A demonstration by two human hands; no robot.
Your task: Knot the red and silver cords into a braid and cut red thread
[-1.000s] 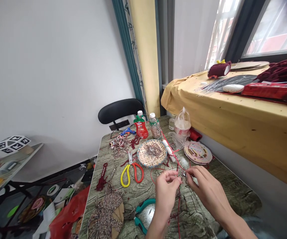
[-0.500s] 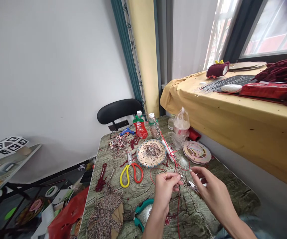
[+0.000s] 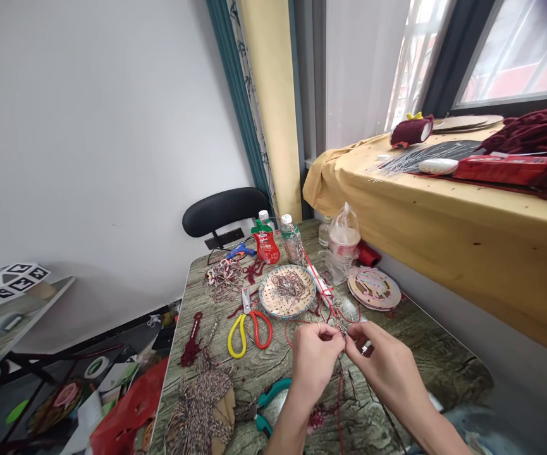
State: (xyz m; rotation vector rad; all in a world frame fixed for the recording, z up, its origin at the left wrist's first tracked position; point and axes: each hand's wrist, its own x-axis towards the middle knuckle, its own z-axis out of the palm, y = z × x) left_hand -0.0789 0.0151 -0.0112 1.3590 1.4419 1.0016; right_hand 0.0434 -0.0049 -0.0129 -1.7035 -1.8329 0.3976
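Note:
My left hand (image 3: pixel 315 354) pinches the thin cords (image 3: pixel 340 322) in front of me, thumb and forefinger closed on them. Against it is my right hand (image 3: pixel 380 354), its fingertips also closed on the cords, nearly touching the left fingertips. A red cord (image 3: pixel 319 275) runs from the bottle (image 3: pixel 292 240) down to my hands and on toward the table's front edge. Just beyond my hands is a round woven tray (image 3: pixel 266 303) with cord scraps. Scissors (image 3: pixel 249 325) with a yellow and a red handle lie left of my hands. Teal-handled pliers (image 3: pixel 266 404) are partly behind my left forearm.
Wound speckled yarn (image 3: pixel 204 404) lies at the table's front left. Farther back are a red pouch (image 3: pixel 267 245), a blue glue gun (image 3: pixel 241 251), a bagged cup (image 3: pixel 344 237) and round discs (image 3: pixel 374 289). A cloth-covered ledge (image 3: pixel 425 234) borders the right side.
My right hand has moved left and its fingertips now meet my left hand at the cords. The metal tool seen beside the right fingers is now mostly hidden. The view has shifted slightly.

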